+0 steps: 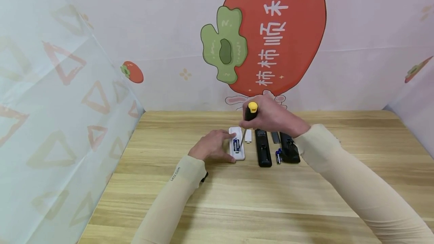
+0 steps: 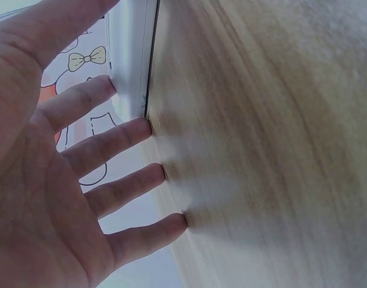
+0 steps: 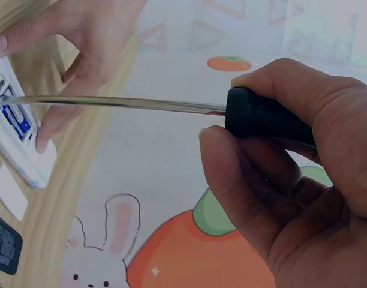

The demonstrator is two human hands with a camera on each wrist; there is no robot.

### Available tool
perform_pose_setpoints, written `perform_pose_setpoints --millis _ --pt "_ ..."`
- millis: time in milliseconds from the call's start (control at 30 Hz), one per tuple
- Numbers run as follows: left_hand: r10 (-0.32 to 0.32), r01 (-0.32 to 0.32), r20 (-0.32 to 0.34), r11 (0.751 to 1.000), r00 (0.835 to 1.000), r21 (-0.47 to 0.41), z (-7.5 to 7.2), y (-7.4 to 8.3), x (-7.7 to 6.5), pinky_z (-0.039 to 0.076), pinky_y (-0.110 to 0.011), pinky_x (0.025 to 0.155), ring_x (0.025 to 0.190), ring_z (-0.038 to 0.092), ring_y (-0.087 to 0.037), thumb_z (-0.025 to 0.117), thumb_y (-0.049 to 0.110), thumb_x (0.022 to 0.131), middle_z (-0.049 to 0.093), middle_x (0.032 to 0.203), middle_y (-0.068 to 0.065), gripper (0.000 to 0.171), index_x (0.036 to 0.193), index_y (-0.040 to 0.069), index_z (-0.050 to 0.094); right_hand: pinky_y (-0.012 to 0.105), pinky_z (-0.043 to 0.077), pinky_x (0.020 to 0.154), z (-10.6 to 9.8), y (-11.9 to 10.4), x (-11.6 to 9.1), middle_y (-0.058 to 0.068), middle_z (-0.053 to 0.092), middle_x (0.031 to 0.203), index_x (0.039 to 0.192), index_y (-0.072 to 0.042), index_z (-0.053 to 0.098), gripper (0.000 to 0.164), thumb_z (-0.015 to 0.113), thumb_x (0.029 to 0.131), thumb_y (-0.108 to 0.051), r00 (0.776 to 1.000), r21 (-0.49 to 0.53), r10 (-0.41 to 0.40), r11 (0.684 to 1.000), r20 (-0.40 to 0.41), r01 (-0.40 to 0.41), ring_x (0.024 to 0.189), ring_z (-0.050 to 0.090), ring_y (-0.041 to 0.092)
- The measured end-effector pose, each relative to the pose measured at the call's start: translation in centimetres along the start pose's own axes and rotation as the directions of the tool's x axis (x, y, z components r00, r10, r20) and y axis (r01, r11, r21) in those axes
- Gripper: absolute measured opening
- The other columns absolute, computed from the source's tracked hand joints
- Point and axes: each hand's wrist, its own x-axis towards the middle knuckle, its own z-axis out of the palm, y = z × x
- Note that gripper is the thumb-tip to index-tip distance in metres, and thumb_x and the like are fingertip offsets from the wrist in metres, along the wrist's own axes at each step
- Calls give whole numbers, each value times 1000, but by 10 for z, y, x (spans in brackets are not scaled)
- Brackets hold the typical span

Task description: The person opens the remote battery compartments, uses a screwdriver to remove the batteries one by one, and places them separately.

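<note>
A white remote control [image 1: 240,156] lies on the table with its battery compartment uncovered and blue batteries [image 1: 236,145] inside. My left hand [image 1: 213,144] steadies it from the left, thumb by the near end and index finger farther up. In the left wrist view its fingers are straight and spread, fingertips at the remote's edge and the tabletop. My right hand [image 1: 268,112] grips the dark handle of a screwdriver [image 3: 264,117] with a yellow end. The metal shaft slants down, and its tip is at the end of the batteries in the compartment.
Right of the white remote lie a small white cover [image 1: 248,136], a black remote [image 1: 263,148], a dark cover [image 1: 275,137], loose blue batteries [image 1: 278,156] and another black remote [image 1: 289,151]. A patterned cloth wall [image 1: 169,78] stands behind the wooden table [image 1: 237,206].
</note>
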Motion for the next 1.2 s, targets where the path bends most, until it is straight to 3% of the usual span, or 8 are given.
perform_pose_setpoints --millis 67,200,300,833,1200 --pt "1 -1 -1 1000 1000 -1 0 0 0 35 -47 116 142 42 -27 89 53 72 45 156 -3 96 154 31 45 45 32 87 0 0 0 -12 65 69 72 -21 68 21 86 81 -20 1000 4 -1 1000 3 1 73 64 12" --pt "3 -3 -3 1000 1000 1 0 0 0 35 -46 116 142 42 -27 89 53 72 45 156 -2 96 154 31 45 38 48 79 0 3 -1 -7 67 71 76 -18 70 17 85 83 -17 1000 76 27 997 11 -28 71 64 16" --pt "4 -4 -3 1000 1000 2 0 0 0 35 -47 116 142 42 -27 89 53 72 45 156 -3 95 154 30 45 38 57 63 -1 7 -1 -5 68 73 79 -17 72 13 84 85 -16 998 132 64 989 19 -66 69 66 19" --pt "22 -22 -2 1000 1000 -17 -1 0 -1 34 -46 116 143 41 -28 90 51 73 45 156 -3 95 154 28 46 32 59 65 -2 19 -2 5 72 76 85 -8 73 12 81 88 -16 990 219 141 966 3 -138 65 72 22" --pt "18 -18 1 1000 1000 -13 0 0 0 34 -46 116 143 40 -28 89 51 73 45 157 -3 94 154 29 46 33 60 67 -5 20 2 5 72 74 87 -7 74 12 79 89 -17 976 222 216 951 23 -215 65 72 22"
